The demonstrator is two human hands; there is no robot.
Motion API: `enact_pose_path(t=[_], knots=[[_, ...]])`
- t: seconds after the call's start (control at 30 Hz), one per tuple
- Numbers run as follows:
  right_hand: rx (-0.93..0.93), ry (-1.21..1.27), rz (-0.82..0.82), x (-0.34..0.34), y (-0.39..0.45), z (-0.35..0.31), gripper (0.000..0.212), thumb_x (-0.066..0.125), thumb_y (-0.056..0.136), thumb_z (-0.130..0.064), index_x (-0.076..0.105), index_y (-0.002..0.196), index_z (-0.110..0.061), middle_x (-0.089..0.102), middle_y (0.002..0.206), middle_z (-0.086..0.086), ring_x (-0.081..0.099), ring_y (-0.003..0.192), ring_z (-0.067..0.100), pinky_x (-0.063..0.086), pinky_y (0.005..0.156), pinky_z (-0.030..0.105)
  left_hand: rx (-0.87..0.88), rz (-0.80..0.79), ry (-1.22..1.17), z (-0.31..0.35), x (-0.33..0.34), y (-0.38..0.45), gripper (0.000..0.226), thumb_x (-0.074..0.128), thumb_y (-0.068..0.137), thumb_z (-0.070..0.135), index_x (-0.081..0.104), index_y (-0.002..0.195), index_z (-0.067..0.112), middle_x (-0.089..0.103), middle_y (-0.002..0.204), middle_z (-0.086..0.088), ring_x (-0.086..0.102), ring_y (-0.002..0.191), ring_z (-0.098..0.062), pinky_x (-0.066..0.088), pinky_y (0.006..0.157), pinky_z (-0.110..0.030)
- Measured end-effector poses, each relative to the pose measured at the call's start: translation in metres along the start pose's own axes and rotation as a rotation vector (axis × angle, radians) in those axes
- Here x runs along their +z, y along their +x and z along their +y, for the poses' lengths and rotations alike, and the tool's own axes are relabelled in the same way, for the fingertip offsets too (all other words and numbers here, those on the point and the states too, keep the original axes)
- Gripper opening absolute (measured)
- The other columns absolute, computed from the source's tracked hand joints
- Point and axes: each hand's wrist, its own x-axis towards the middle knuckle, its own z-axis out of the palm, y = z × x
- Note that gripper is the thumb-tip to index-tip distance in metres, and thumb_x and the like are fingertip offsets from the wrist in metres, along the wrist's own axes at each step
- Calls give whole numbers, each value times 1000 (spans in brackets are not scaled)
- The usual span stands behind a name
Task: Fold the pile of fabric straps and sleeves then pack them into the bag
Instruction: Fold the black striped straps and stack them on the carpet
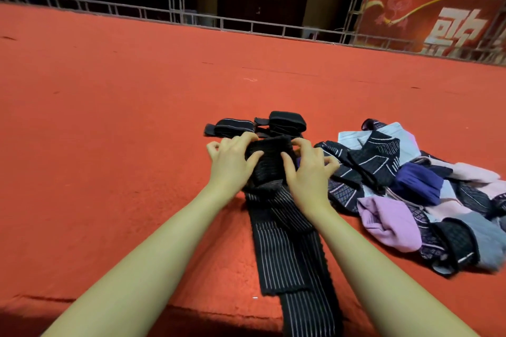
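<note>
A long black strap with thin white stripes (284, 252) lies on the red carpet, running from the near edge toward the middle. Its far end is rolled into a thick wad (269, 161). My left hand (232, 161) grips the wad's left side and my right hand (309, 169) grips its right side, fingers curled over the top. Just beyond the hands lie two folded black straps (286, 122), one with white stripes (232, 126). The loose pile of straps and sleeves (416, 194), black, purple, pink and grey, sits to the right. No bag is in view.
Red carpet (123, 117) covers the raised floor, with its near edge (82, 306) dropping off at the bottom left. A metal truss railing (175, 12) runs along the far edge, and a red banner (432, 16) stands at the back right.
</note>
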Motion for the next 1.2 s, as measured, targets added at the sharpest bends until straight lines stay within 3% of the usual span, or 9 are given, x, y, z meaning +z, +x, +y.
enact_pose_path(t=[0.2,0.4,0.67,0.77,0.9,0.97,1.03,1.1,1.2], knots=[[-107,-124,7,54,46,1,30,53,83,-32,54,110,-19,61,78,-1,52,79,20,22,77,36,82,69,173,-38,28,59,21,63,81,27,72,99,22,68,82,1,58,86,-32,17,75,-35],[-150,-100,-65,137,112,13,33,73,77,-14,61,108,-12,64,77,0,58,75,29,19,74,37,21,-48,298,-90,72,139,28,48,98,29,63,121,26,64,108,0,41,112,-28,13,87,-38],[-110,-119,-207,227,157,42,23,55,92,-21,57,115,-18,64,92,0,51,99,28,18,83,39,38,-210,508,-144,142,219,29,39,98,21,60,119,23,59,114,-4,35,117,-31,10,89,-38],[-104,-263,-374,246,150,47,27,48,96,-26,52,122,-19,62,106,1,46,108,27,17,89,39,39,-335,546,-155,158,226,33,41,96,19,57,124,24,55,121,-5,36,119,-32,18,95,-41],[-183,-399,-421,259,132,60,21,60,86,-30,68,93,-13,61,115,13,52,97,34,34,83,42,9,-265,351,-170,173,200,38,50,94,22,51,132,15,47,135,-6,41,124,-27,24,101,-40],[-239,-405,-381,258,126,65,28,48,85,-35,68,86,-16,63,111,8,53,91,30,32,78,39,70,-153,166,-172,171,181,36,51,91,21,58,125,10,55,131,-7,49,122,-26,27,97,-38],[-269,-384,-388,253,122,67,37,39,87,-37,69,90,-17,65,106,3,57,90,28,27,77,38,156,-116,182,-172,168,164,42,40,89,29,64,119,10,60,127,-7,54,120,-24,28,96,-35],[-253,-346,-479,248,120,64,43,34,93,-38,68,108,-16,64,115,3,59,100,28,26,82,39,122,-283,279,-170,165,149,56,24,93,38,54,134,15,49,142,-4,42,134,-20,23,106,-37],[-187,-316,-777,247,115,64,50,22,103,-40,26,150,-22,23,157,-2,26,140,21,14,107,42,-38,-539,375,-174,164,142,51,20,102,36,20,152,24,13,160,6,7,146,-14,4,117,-41]])
